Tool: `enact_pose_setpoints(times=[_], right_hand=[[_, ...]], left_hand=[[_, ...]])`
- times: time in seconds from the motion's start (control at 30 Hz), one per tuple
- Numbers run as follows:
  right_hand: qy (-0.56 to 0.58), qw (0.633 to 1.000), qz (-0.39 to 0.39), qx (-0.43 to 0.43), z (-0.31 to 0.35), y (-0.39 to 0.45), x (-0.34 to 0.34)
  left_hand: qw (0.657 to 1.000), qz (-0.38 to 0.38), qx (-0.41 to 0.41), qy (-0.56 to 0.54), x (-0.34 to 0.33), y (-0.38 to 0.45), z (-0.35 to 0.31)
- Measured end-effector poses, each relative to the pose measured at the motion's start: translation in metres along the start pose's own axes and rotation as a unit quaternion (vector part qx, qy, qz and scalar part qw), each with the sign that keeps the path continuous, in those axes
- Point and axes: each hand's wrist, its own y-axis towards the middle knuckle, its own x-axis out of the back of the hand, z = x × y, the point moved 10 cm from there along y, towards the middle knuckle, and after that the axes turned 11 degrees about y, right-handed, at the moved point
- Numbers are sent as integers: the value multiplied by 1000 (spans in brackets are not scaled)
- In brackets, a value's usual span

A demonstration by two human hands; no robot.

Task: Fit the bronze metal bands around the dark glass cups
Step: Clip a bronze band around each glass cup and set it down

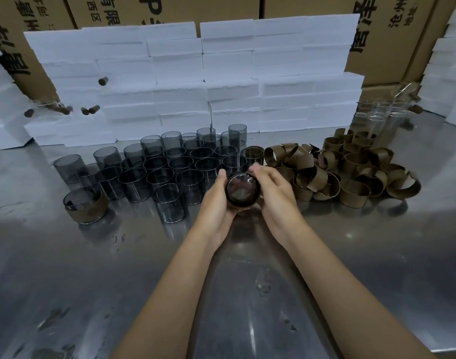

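- The left hand [217, 200] and right hand [272, 193] are cradling one dark cup [243, 189] between them, mouth tilted toward the camera, lifted just above the bench [247, 294] — probably so both palms can be working on its wall at once.
- Each grip is curling round the cup: left fingers are wrapping underneath with the thumb lying along the near-left rim, right fingers are closing over the far-right side.
- Whether a band is already sitting on this cup I cannot tell (the hands are hiding its wall).
- Just right of the grip, the loose bands [351, 172] are lying heaped, likely so the right hand is reaching only a little for each one.
- Left of and behind the grip, the bare cups [157, 167] are standing upright in close rows, within the left hand's reach.
- Farther left of the grip, a banded cup [85, 204] is standing apart from the rows (seemingly a finished piece set aside).
- Beyond the grip, white foam blocks [195, 73] are stacking up against cartons [392, 35].
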Motion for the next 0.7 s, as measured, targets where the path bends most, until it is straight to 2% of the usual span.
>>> enact_pose_setpoints(times=[0.1,0.27,0.4,0.53,0.7], right_hand=[[38,999,0,-28,-5,-4,-4],[106,987,-46,-115,-17,-7,10],[92,986,-75,-113,-18,-8,16],[74,989,-46,-117,-20,-5,11],[68,991,-39,-108,-21,-8,8]], left_hand=[[999,-40,6,-2,5,-3,0],[997,-34,2,71,0,-8,2],[994,-50,-20,96,-4,-10,1],[994,-76,-31,73,-3,-12,-1],[997,-54,-34,49,-6,-11,2]])
